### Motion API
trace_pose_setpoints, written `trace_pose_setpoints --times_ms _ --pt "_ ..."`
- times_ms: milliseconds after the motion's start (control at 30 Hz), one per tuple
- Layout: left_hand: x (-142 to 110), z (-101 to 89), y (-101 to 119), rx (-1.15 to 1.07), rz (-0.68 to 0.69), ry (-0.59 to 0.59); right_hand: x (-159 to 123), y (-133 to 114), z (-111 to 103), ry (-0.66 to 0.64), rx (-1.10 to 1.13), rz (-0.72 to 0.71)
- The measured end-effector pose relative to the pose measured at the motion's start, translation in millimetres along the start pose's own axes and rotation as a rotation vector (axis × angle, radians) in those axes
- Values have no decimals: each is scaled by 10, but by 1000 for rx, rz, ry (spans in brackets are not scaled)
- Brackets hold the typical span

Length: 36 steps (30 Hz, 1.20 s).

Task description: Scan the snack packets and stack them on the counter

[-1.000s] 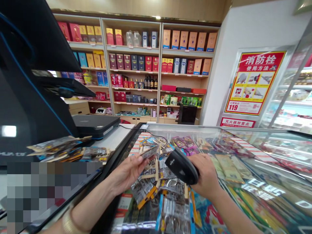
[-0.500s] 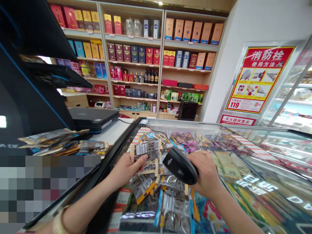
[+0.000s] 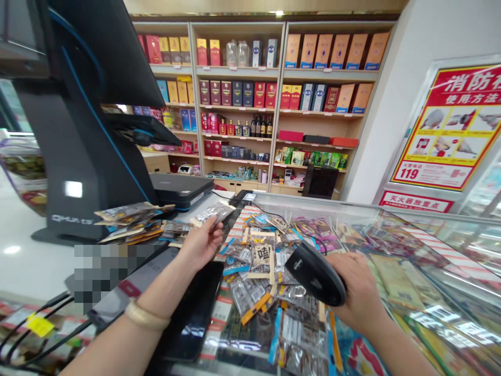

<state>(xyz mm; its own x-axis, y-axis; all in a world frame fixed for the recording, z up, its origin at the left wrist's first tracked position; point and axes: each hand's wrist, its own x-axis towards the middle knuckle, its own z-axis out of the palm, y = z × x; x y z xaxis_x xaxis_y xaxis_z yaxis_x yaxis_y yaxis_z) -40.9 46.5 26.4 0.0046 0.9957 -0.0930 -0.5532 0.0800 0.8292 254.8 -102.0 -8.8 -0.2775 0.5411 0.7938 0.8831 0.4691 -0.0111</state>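
My left hand (image 3: 202, 242) pinches a small snack packet (image 3: 213, 211) by its edge, over the side of the white counter. Beside it, a stack of similar packets (image 3: 131, 222) lies by the base of the screen stand. My right hand (image 3: 358, 290) is wrapped round a black barcode scanner (image 3: 316, 274), its head pointing left above the glass top. Under the scanner spreads a loose pile of snack packets, among them a cream-edged packet (image 3: 261, 258) and an orange-edged packet (image 3: 248, 296). A larger blue-edged packet (image 3: 301, 339) lies nearest to me.
A black checkout screen stand (image 3: 97, 156) rises at the left, with a flat dark device (image 3: 180, 189) behind it. Black cables (image 3: 35, 331) hang at the lower left. The glass-topped display case (image 3: 391, 224) stretches right. Shelves of boxes (image 3: 238, 94) line the back wall.
My left hand has moved left with a packet, from above the pile to the counter side. The scanner stays in my right hand. My view has turned left.
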Motion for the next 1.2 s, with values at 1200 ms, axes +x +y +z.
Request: trace_pose_setpoints --times_ms 1200 --pt "-312 127 -315 392 122 -225 -3 17 -1 41 -12 -1"
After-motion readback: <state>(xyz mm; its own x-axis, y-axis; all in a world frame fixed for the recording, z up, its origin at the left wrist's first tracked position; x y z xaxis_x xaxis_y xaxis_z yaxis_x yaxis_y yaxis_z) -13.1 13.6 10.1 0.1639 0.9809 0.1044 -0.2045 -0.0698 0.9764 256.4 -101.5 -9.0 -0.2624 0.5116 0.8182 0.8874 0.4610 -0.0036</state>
